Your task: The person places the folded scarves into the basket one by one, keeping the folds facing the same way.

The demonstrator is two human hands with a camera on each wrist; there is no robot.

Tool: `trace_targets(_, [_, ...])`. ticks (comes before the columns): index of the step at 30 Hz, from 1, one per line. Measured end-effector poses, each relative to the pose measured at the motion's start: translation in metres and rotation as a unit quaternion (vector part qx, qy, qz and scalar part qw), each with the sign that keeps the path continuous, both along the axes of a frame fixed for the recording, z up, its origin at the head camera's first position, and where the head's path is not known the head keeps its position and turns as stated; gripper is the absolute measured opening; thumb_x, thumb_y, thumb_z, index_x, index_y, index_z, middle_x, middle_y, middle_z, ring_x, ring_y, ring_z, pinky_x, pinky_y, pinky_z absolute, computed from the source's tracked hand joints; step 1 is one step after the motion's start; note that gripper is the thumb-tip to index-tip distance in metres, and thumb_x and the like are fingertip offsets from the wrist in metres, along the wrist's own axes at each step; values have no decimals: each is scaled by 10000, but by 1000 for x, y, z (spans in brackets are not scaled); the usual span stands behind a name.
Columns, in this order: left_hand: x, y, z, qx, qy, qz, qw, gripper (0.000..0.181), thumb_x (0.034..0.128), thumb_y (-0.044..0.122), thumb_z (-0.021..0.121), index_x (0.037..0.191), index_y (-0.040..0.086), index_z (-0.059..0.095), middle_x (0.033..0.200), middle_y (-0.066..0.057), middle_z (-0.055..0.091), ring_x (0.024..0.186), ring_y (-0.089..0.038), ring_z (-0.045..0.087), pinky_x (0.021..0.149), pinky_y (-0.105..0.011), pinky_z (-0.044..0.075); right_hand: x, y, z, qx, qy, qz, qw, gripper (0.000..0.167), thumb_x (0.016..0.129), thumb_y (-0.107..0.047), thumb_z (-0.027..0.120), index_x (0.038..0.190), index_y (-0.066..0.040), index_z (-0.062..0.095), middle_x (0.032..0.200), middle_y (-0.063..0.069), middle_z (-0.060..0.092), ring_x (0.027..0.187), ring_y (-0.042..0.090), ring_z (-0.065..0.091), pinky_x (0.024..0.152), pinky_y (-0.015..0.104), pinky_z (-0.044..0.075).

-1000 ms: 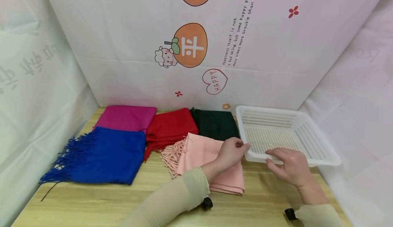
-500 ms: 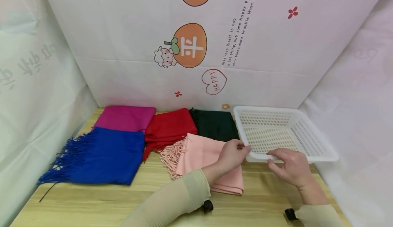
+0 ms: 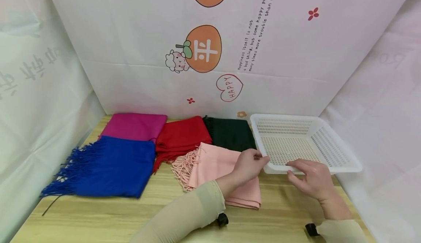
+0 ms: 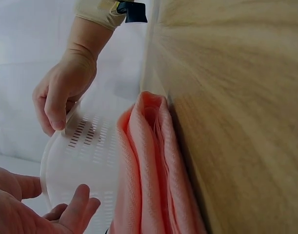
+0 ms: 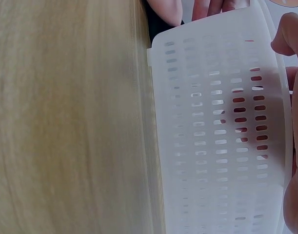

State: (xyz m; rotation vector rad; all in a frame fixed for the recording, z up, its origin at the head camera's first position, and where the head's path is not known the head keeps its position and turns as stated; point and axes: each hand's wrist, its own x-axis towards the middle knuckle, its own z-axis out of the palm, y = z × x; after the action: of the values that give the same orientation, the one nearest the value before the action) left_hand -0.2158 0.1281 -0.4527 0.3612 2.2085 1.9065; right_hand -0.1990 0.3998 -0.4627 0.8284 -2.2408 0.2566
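Observation:
A white plastic basket with slotted walls stands at the right of the table, nothing lying in it. My left hand holds its front left corner, thumb at the rim. My right hand grips the front rim, fingers over the edge and thumb outside, as the left wrist view also shows with the right hand. Beneath my left forearm lies a folded pink scarf with fringe at its left; its layered fold shows close up in the left wrist view. A folded dark green scarf lies against the basket's left side.
Further left are a folded red scarf, a magenta scarf and a blue scarf with long fringe. White printed sheeting rises behind and at both sides of the wooden table.
Over the first half second the basket shifted slightly to the left, its right end most, with both hands staying on its rim. Since then almost nothing has moved.

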Motion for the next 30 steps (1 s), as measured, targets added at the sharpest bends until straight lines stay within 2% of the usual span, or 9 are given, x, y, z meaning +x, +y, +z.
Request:
trace_targets(5, [-2,-2,-1,-121,-8,-59,9999,214,1086,326,764,1153,127,809,974,21,768,768,-86,666,671,-279,542,1,-1,0,-43,45,53,10000,277,884,-367,661,955,-170,841,882,9,834,692,268,789,558,435,596])
trace_targets(8, [-4,-4,-2,-229,7,-159,9996,259,1075,362,776,1188,132,812,1018,98,746,853,-46,679,747,-283,577,3,-1,1,-62,1,69,10000,277,878,-350,672,991,-166,846,910,10,837,729,275,798,584,455,598])
trace_targets(14, [-15,-17,-5,-505,70,-224,9984,415,1076,430,756,1349,118,771,1228,68,759,1079,-62,705,916,-344,612,4,-1,4,-62,-312,143,9994,280,883,-318,718,1079,-163,846,992,-10,841,829,270,813,672,465,616])
trace_targets(18, [-21,-30,-8,-641,177,-240,9975,489,1096,446,720,1428,87,726,1341,25,740,1201,-123,703,994,-396,608,3,-4,4,-68,-348,146,9993,318,975,-417,728,1087,-142,841,1013,0,841,845,280,818,674,468,617])
trace_targets(21, [-24,-41,-8,-696,261,-262,9969,522,1098,454,715,1446,65,708,1367,6,729,1236,-150,692,1015,-404,604,3,-7,5,-87,-333,88,9994,476,1041,-574,683,1116,-130,838,1037,25,843,863,292,821,678,482,614])
trace_targets(24, [-24,-52,-6,-720,325,-291,9964,524,1095,442,724,1445,53,696,1361,-11,722,1239,-170,684,1025,-406,602,3,-11,6,-95,-372,21,9993,608,1060,-679,621,1167,-120,835,1083,52,843,914,310,823,719,501,618])
trace_targets(30, [-24,-72,-2,-974,474,-274,9937,574,1100,454,712,1499,46,646,1448,-55,689,1301,-203,683,1063,-411,594,2,-20,7,-23,-522,-53,9986,661,1069,-692,597,1282,-100,801,1190,101,825,1028,358,808,769,548,630])
